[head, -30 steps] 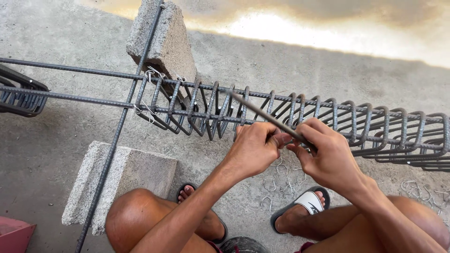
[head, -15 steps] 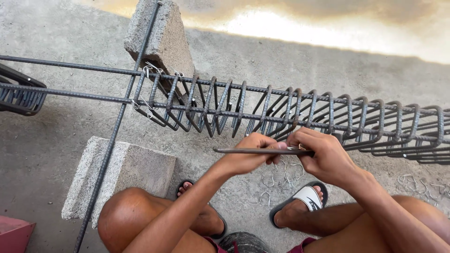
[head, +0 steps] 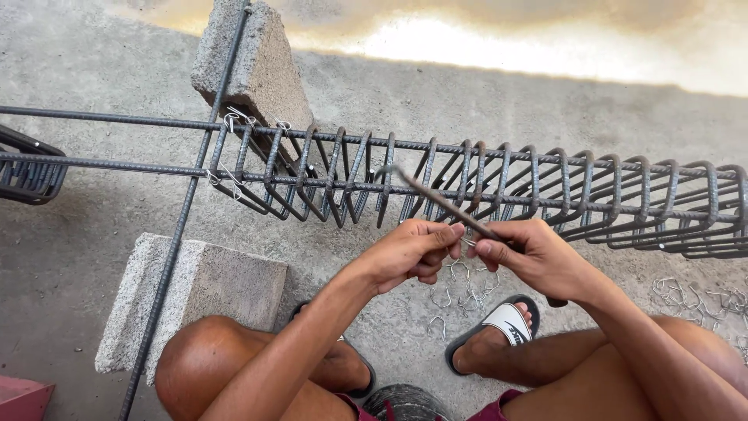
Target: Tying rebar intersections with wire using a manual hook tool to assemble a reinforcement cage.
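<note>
Fingers (head: pixel 436 238) of both hands pinched hook tool (head: pixel 436 199) | thin, stiff, light steel | grip handle end | above cage (head: pixel 545 187).

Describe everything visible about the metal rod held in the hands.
The rod is a thin, dark, rusty-looking metal tool with a small hooked tip. It slants up and left from the right hand, which grips its lower end; the left hand pinches it nearby. Its tip sits in front of the rebar cage; contact cannot be told.
</note>
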